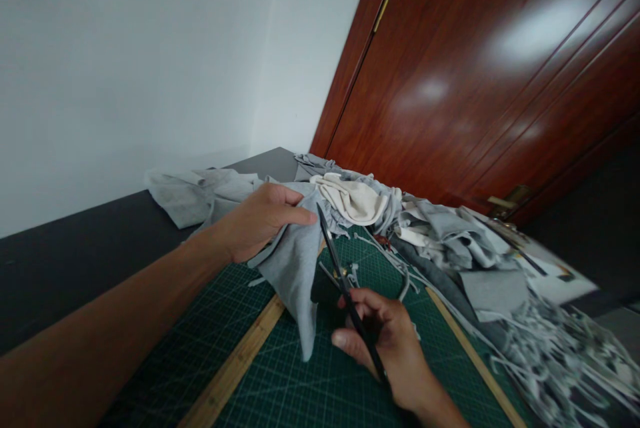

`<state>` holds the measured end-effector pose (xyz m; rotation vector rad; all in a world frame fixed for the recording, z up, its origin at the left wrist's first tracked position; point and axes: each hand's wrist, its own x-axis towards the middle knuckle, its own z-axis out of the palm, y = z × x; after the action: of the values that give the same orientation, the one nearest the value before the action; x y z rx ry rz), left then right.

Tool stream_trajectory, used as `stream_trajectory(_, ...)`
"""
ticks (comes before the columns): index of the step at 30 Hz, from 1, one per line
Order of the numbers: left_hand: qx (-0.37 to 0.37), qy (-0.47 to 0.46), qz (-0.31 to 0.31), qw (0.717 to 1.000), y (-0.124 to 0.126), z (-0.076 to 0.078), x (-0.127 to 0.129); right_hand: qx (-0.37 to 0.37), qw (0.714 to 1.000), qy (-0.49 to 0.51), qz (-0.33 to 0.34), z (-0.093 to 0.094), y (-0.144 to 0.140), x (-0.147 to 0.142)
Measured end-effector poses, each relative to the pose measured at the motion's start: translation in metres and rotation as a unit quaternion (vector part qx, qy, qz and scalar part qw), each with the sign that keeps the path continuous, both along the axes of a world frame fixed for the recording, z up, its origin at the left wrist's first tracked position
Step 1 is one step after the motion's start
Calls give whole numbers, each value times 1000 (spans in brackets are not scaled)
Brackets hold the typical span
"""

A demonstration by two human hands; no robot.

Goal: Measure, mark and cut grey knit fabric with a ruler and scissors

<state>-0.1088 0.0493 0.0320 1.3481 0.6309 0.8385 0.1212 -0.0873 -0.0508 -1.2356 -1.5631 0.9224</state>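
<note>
A piece of grey fabric (295,268) hangs from my left hand (267,218), its top edge pinched between thumb and fingers and its point dangling over the mat. My right hand (385,338) is closed round the handles of a pair of scissors (344,275) with dark blades. The blades are apart, pointing up and away. The upper blade's tip is beside the fabric's right edge, close to my left thumb; whether it touches the cloth I cannot tell. Beneath both hands lies a green cutting mat (320,388) with a printed grid.
Two wooden rulers (240,361) lie on the mat. Behind it are cream fabric (353,198) and grey scraps (450,228). A tangle of cut fabric strips (565,355) spreads along the right. More grey cloth (185,191) lies back left. A white wall and a brown door (450,81) stand behind the table.
</note>
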Motion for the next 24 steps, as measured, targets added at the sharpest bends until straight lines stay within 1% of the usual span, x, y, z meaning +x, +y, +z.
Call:
stream_trajectory(4,-8,10,-8,1000,-1,0,3,1,1000,8,5,0,0,0)
stream_trajectory(10,-12,25,-22,999,-4,0,5,10,1000,26,4,-6,1,2)
stream_trajectory(15,-10,35,-25,999,-3,-2,4,9,1000,20,10,-4,1,1)
stream_trajectory(19,-8,37,-26,999,-3,-2,5,4,1000,-7,8,-4,-1,1)
stream_trajectory(24,1,28,-11,1000,-3,-1,5,15,999,-43,-3,-4,-2,2)
